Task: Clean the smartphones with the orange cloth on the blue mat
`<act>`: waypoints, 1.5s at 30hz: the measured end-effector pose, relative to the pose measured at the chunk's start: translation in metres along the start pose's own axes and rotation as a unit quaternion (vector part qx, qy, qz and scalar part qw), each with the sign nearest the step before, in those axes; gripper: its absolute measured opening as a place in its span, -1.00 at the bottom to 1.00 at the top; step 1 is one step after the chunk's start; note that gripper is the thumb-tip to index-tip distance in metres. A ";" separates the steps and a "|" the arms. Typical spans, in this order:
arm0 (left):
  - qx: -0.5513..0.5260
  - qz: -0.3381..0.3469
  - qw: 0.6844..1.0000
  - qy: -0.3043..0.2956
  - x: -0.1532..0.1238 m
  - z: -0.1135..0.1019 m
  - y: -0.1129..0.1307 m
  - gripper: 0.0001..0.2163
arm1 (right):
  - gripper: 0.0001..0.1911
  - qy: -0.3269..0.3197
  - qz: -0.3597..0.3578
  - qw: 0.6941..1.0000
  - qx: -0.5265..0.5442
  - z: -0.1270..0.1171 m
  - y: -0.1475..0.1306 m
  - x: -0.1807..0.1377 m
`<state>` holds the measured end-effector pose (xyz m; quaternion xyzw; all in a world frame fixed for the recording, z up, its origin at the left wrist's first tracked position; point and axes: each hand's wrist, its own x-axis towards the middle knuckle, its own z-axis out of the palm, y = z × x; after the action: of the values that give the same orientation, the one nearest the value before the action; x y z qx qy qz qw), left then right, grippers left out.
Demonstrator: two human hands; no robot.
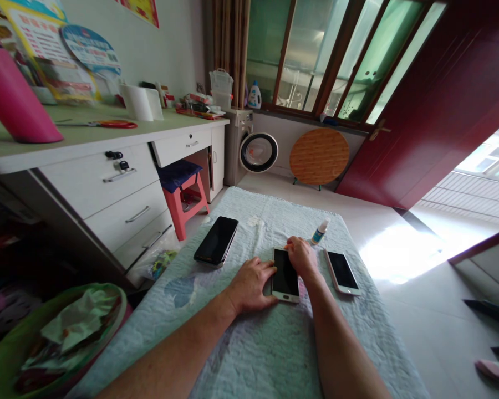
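A white-framed smartphone [286,282] with a dark screen lies flat on the cloth-covered table [266,343]. My left hand [251,285] holds it by its left side, fingers on the upper edge and thumb near the lower corner. Over the phone's top end, my right hand [303,256] is closed, its fingers bent down against the screen. A bit of something orange [289,246] peeks out under those fingers; its kind is mostly hidden. Just beyond the right hand stands a small spray bottle [320,231]. Another white phone [342,272] lies to the right, and a larger black phone [217,240] to the left.
Along the left runs a desk [187,130] with drawers, and a pink stool [186,194] beneath it. A green-rimmed waste bin [122,302] sits at lower left. Behind are a washing machine with its door [259,152] open and a round wooden tabletop [319,156].
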<state>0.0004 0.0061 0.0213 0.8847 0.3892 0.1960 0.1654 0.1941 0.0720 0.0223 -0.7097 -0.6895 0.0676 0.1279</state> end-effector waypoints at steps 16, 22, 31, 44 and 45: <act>0.011 -0.002 1.000 -0.003 -0.001 0.001 0.000 -0.43 | -0.74 0.037 -0.068 0.996 0.037 0.006 -0.023 -0.002; -0.002 0.005 1.000 -0.003 -0.001 0.000 0.001 -0.44 | -0.74 -0.002 -0.048 0.999 -0.006 0.005 -0.019 -0.002; -0.004 0.002 1.000 -0.002 0.000 0.001 0.000 -0.48 | -0.75 0.010 0.011 1.000 -0.023 0.000 -0.003 0.000; -0.009 0.007 1.000 -0.013 0.000 0.001 -0.002 -0.42 | -0.80 -0.002 -0.098 0.995 0.004 0.010 -0.025 0.004; -0.009 0.006 1.000 -0.012 0.000 0.001 -0.002 -0.42 | -0.79 -0.004 -0.106 0.994 0.008 0.010 -0.027 0.004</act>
<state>-0.0004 0.0069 0.0200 0.8880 0.3797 0.1895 0.1769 0.1660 0.0773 0.0199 -0.6317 -0.7604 0.0619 0.1374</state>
